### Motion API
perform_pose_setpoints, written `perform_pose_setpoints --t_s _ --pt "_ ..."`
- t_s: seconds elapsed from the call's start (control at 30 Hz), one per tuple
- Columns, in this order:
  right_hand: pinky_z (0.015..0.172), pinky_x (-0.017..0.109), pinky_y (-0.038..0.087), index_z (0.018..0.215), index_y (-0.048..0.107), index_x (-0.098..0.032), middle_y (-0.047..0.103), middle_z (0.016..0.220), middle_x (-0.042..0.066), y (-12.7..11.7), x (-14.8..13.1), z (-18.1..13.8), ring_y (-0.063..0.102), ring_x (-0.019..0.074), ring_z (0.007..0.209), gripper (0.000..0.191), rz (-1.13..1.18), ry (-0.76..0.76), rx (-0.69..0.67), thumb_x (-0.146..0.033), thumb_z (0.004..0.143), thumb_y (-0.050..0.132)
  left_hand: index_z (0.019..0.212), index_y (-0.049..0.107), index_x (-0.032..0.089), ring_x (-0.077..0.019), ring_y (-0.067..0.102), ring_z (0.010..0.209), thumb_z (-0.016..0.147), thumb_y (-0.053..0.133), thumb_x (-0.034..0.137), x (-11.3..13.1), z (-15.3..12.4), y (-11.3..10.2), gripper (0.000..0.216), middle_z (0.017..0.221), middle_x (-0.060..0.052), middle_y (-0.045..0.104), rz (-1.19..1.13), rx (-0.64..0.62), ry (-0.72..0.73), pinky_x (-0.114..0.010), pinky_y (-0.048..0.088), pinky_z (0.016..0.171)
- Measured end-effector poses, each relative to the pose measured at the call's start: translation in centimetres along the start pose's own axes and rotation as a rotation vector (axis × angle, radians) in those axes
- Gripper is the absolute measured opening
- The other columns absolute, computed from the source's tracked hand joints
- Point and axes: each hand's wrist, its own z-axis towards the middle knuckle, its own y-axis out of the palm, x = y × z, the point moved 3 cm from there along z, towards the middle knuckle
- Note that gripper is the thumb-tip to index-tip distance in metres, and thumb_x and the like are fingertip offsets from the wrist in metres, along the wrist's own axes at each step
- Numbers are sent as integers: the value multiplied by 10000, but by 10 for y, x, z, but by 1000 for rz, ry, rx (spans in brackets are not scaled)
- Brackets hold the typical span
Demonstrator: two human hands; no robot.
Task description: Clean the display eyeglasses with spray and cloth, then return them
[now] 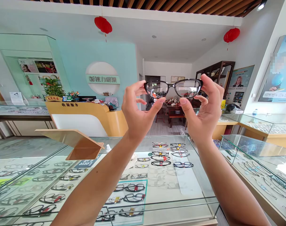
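Observation:
A pair of black-framed eyeglasses (171, 86) is held up level in front of me, above the glass display case (164, 191). My left hand (138, 105) grips the left side of the frame between thumb and fingers. On the opposite side, my right hand (203, 108) pinches the frame near its right lens. Both thumbs are at the lower rims. The temple arms cannot be made out behind the lenses. Below, several eyeglasses (160, 158) are laid out in rows in the case.
A wooden stand (83, 146) rests on the glass to the left. Beyond it is a yellow counter (117, 121) with a plant (53, 87). Another glass case (258, 157) of frames stands at right. Red lanterns (103, 25) hang from above.

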Motion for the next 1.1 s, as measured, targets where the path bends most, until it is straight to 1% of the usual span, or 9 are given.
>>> perform_pose_setpoints --t_s 0.13,0.23,0.33,0.5,0.67,0.77,0.87,1.0,1.1 --pt "1022 539 623 1589 500 -399 523 1536 92 1 4 -4 548 326 1397 585 84 45 -5 -460 1031 665 1487 505 328 -296 691 1212 899 751 728 5 0 -3 753 1324 -106 629 43 26 6 -392 600 814" --pt "1027 548 618 1597 491 -418 499 1557 89 5 11 -11 526 336 1425 590 142 86 -35 -501 1037 656 1475 515 328 -299 669 1222 893 753 730 10 0 -5 747 1330 -109 615 74 48 38 -384 590 793" --pt "1015 540 625 1601 489 -414 491 1563 94 10 20 -18 529 335 1423 606 180 115 -54 -533 1033 659 1475 516 329 -311 643 1247 891 763 716 11 -2 -6 743 1323 -110 607 102 67 75 -392 577 804" --pt "1003 511 640 1610 476 -400 509 1572 104 19 34 -26 562 318 1395 636 216 171 -90 -555 1022 665 1510 490 355 -347 596 1324 867 786 719 1 -8 -4 796 1339 -114 593 135 62 81 -433 573 850" --pt "967 471 652 1612 462 -393 510 1593 106 27 42 -36 576 304 1390 626 242 172 -113 -512 1029 657 1522 472 362 -365 540 1404 855 783 747 -7 -18 -3 830 1398 -120 578 144 58 68 -465 586 893" --pt "977 477 646 1630 431 -391 503 1604 108 30 45 -46 574 307 1397 635 188 205 -149 -511 1040 634 1510 482 357 -348 532 1420 863 781 742 -11 -31 -4 810 1444 -116 563 112 36 -1 -466 599 915" --pt "1013 490 632 1647 395 -387 496 1601 115 32 45 -60 560 314 1417 640 119 250 -197 -507 1058 615 1496 498 354 -324 562 1391 857 775 762 -22 -49 -4 808 1477 -111 556 84 15 -98 -441 620 875" --pt "1081 511 606 1668 348 -362 452 1618 125 36 47 -82 501 332 1487 654 19 284 -274 -499 1080 600 1488 476 373 -292 631 1316 871 720 808 -48 -82 2 793 1489 -105 572 70 -51 -229 -403 628 774" --pt "1147 543 574 1686 315 -317 426 1641 153 40 50 -103 413 361 1560 711 -26 326 -357 -476 1070 631 1476 442 401 -281 687 1268 883 634 868 -69 -113 8 778 1464 -107 600 57 -126 -316 -397 637 762"
